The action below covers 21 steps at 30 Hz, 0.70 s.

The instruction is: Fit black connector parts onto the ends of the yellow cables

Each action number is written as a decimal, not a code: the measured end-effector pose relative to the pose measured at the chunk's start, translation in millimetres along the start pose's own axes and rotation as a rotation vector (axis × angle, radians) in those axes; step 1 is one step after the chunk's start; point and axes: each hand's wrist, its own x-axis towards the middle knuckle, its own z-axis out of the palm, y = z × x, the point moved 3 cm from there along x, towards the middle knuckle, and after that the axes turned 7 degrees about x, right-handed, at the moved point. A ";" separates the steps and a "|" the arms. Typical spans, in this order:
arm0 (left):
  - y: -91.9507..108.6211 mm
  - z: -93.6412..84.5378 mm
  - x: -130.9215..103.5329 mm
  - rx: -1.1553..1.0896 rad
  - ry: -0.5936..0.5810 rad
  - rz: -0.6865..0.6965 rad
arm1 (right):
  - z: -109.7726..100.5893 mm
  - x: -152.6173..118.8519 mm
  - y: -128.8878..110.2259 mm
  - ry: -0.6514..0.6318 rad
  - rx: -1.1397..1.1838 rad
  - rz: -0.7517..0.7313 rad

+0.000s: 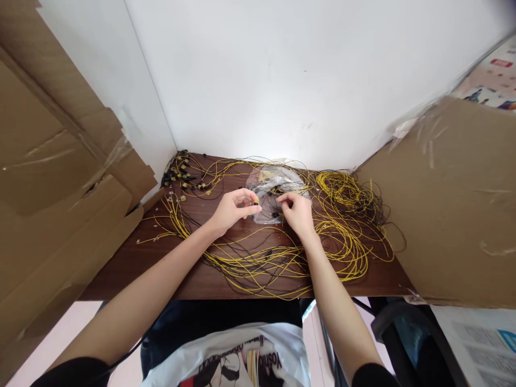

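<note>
White printed cloth [237, 357], soft and creased, lies nearest, below the front edge of the desk [129, 274], a dark wood-grain surface. A yellow-and-black connector [256, 202] — small, hard-looking — is above the desk's middle, over a crinkled clear plastic bag [264, 216]. Its yellow part faces the back edge, its black part the front; long axis too small to determine. Thin yellow and black cables [258, 262] run lengthwise near the front edge, looping towards the right edge; more connectors [180, 172] cluster at the back left corner. Both forearms reach inward. The left hand [237, 207] pinches the connector between thumb and fingers; the right hand [296, 210] has fingers curled, thumb near forefinger — grip cannot be determined.
</note>
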 end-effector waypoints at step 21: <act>-4.1 1.3 -0.2 0.103 -0.057 0.021 | 10.5 0.7 -2.1 -0.088 -0.013 -0.145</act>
